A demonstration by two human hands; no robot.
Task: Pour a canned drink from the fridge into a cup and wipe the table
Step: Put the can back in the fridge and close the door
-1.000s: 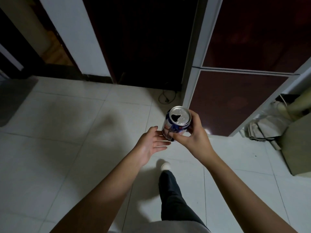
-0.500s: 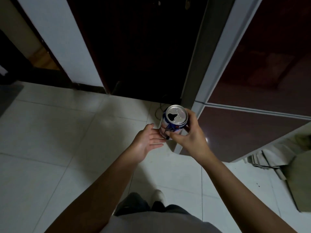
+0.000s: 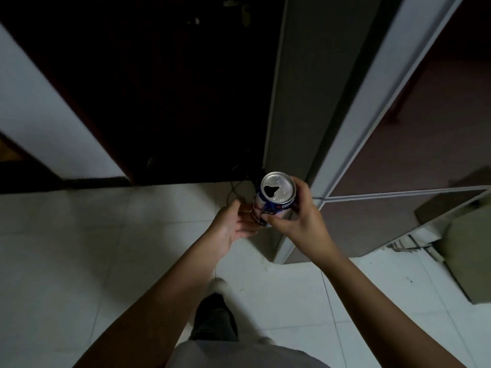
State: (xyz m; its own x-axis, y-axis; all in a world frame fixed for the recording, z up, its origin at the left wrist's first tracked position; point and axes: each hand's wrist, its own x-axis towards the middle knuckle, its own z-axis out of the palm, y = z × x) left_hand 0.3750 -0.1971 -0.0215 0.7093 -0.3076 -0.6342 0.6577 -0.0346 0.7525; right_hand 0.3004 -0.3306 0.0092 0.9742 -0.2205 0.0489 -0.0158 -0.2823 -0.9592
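We seem to be in a dim room of a home: pale floor tiles (image 3: 79, 248) underfoot, a dark doorway (image 3: 159, 88) at upper centre, a white-edged fridge (image 3: 398, 208) on the right.

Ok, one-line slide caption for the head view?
Right hand grips an opened can upright over the tiled floor, left hand open beside it.

Pale square tiles cover the floor (image 3: 79, 248), with thin dark grout lines running across it. A foot in a light shoe (image 3: 221, 286) stands on the tiles near the middle. A thin dark cord (image 3: 233, 189) loops on the floor by the dark doorway — at right, a box (image 3: 470, 251) rests on it.
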